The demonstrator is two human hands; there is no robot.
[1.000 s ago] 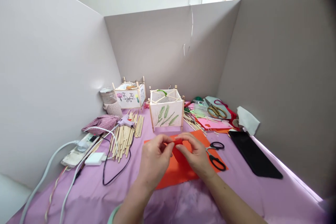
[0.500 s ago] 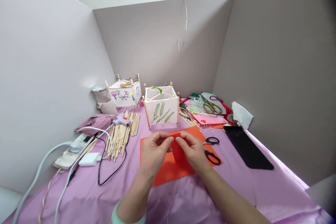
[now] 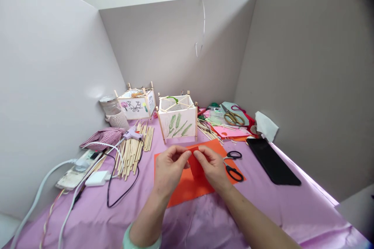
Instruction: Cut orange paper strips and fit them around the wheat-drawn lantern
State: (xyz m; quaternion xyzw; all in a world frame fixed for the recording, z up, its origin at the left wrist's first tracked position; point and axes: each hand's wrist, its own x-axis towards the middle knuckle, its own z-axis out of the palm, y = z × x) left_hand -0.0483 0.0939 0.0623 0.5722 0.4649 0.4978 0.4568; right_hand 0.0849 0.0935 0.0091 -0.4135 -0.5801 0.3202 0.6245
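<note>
A small piece of red paper (image 3: 196,166) is pinched near its top edge between both hands. My left hand (image 3: 172,165) grips its left side with thumb and fingers, and my right hand (image 3: 212,165) grips its right side the same way. Beneath them an orange sheet (image 3: 187,192) lies on the purple cloth (image 3: 187,225). Black-handled scissors (image 3: 234,173) rest on the sheet's right part, their blades partly hidden by my right hand.
Behind the hands stands a white box lantern with green plants (image 3: 179,124); another box (image 3: 134,107) is further left. Wooden sticks (image 3: 131,155), a glue gun (image 3: 133,133) and cables lie left. A black phone (image 3: 273,161) and gold scissors (image 3: 232,117) are right.
The red paper has been turned slightly between my hands and more of its face shows. Both hands keep their pinch, and the whole view has shifted a little.
</note>
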